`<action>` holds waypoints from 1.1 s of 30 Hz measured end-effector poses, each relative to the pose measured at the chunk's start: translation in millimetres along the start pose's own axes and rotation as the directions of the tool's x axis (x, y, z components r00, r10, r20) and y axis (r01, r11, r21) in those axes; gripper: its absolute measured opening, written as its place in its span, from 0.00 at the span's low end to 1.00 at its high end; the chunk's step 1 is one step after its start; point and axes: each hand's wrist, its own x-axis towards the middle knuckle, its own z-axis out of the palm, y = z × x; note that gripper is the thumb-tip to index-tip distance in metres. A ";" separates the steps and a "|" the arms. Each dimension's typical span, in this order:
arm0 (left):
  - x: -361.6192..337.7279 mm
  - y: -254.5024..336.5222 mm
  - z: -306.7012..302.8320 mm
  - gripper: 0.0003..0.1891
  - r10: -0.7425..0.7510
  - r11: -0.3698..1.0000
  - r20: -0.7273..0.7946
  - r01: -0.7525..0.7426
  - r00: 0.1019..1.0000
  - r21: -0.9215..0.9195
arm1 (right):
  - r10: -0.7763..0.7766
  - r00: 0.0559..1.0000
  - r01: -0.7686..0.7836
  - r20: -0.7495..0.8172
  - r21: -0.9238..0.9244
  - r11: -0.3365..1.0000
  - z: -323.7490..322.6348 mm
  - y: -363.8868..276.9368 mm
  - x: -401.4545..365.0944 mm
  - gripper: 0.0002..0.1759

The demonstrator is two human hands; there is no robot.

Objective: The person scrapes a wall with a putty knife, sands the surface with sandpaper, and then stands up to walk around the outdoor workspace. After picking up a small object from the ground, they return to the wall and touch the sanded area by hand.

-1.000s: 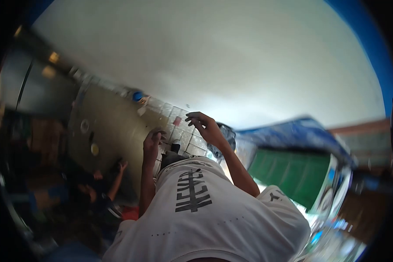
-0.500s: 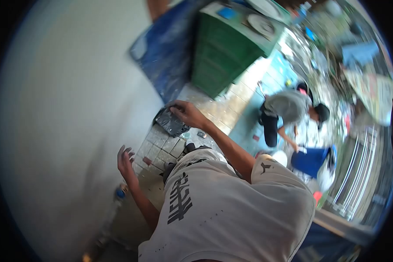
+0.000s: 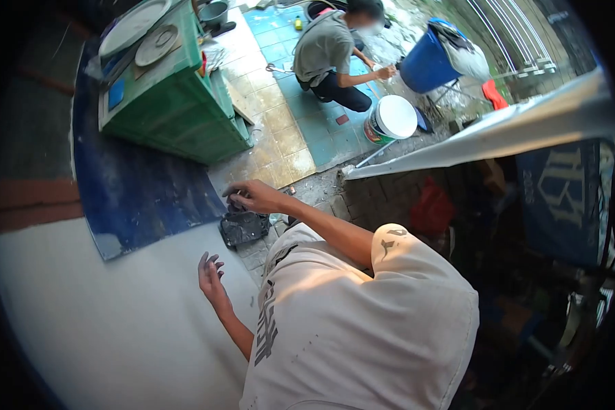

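Observation:
My left hand (image 3: 214,277) is beside the pale wall, fingers apart and loosely bent, with nothing visible in it. Grey-dark smears cover its fingertips. My right hand (image 3: 256,197) reaches out above a crumpled-looking black plastic object (image 3: 244,228) low by the wall. Its darkened fingers curl loosely, and nothing shows clearly between them; whether they touch the black plastic is hard to tell. Just past this hand stands a dark blue board (image 3: 154,188) with a worn, whitish lower corner.
A green cabinet (image 3: 174,123) stands against the blue board, bearing round lids (image 3: 156,45). Another person (image 3: 324,51) crouches on blue tiles near a white bucket (image 3: 395,117) and a blue barrel (image 3: 427,61). A pale beam (image 3: 471,140) crosses at right.
My view has swung round, shifting the cabinet and the crouching person leftward and up. The blue board now shows more fully. My right hand's fingers look more curled; my left stays beside the wall.

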 end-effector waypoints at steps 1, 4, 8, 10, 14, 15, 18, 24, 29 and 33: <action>11.2 3.6 -4.6 0.21 0.024 0.999 0.028 -0.026 0.999 0.041 | -0.006 0.999 0.006 -0.033 -0.002 1.000 -3.8 1.9 -5.7 0.14; 43.6 20.6 -20.9 0.20 0.119 0.983 0.116 -0.134 0.986 0.127 | -0.010 0.991 0.009 -0.133 -0.007 1.000 -8.3 3.8 -21.4 0.14; 58.0 42.7 -44.1 0.20 0.187 0.969 0.154 -0.208 0.970 0.133 | 0.063 0.977 -0.064 -0.205 0.005 0.998 -5.5 -8.7 -31.4 0.13; 58.7 49.7 -50.6 0.20 0.205 0.972 0.119 -0.216 0.972 0.095 | 0.058 0.971 -0.050 -0.230 0.041 0.998 2.8 -14.2 -31.3 0.13; 44.5 21.4 -68.5 0.20 0.180 0.980 0.101 -0.187 0.978 0.072 | 0.019 0.976 -0.031 -0.215 -0.055 0.998 36.0 -15.8 -27.8 0.14; 37.0 15.6 -72.3 0.20 0.153 0.984 0.114 -0.162 0.982 0.075 | 0.017 0.981 -0.028 -0.192 -0.056 0.998 46.2 -17.5 -26.9 0.14; 18.4 -16.2 -88.3 0.21 0.068 0.997 0.140 -0.073 0.988 0.032 | -0.056 0.989 0.042 -0.139 -0.102 0.994 83.2 -13.8 -24.7 0.14; 2.3 -115.8 -123.4 0.21 -0.147 0.988 0.189 0.136 0.971 0.070 | -0.060 0.997 0.068 0.042 -0.215 0.974 140.8 -7.3 -41.5 0.13; -4.9 -139.7 -143.6 0.21 -0.119 0.992 0.139 0.123 0.983 -0.018 | 0.050 0.990 -0.013 0.131 -0.267 0.964 157.4 -12.0 -70.2 0.13; -5.7 -117.4 -153.1 0.21 -0.001 0.999 0.081 0.005 0.997 -0.054 | 0.128 0.979 -0.083 0.158 -0.261 0.962 157.5 -16.8 -78.4 0.14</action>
